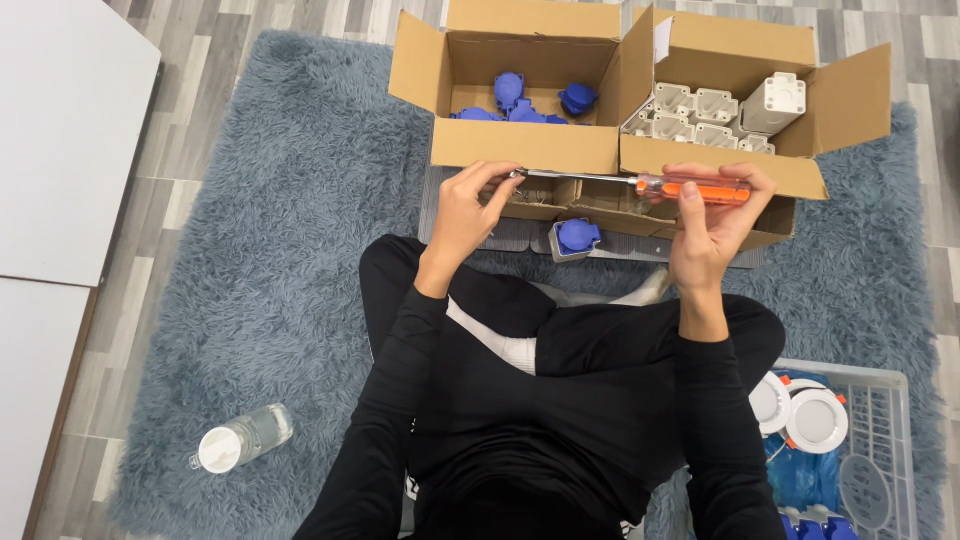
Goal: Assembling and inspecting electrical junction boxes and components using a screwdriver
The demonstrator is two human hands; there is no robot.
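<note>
My right hand [712, 222] grips the orange handle of a screwdriver [640, 183], held level in front of me. Its metal shaft runs left to my left hand [470, 208], whose fingers pinch something small at the tip; what it is cannot be made out. Below the hands a blue-capped socket part [577, 238] lies on the rug by my crossed legs. Behind the hands stand two open cardboard boxes: the left box [520, 145] holds several blue caps [510, 95], the right box [720, 165] holds several white socket housings [700, 115].
I sit cross-legged on a shaggy blue-grey rug [280, 260]. A clear water bottle [242, 438] lies on it at lower left. A white plastic crate [880, 420] with round white lamp fittings [815, 418] is at lower right. A white panel [60, 130] is on the left.
</note>
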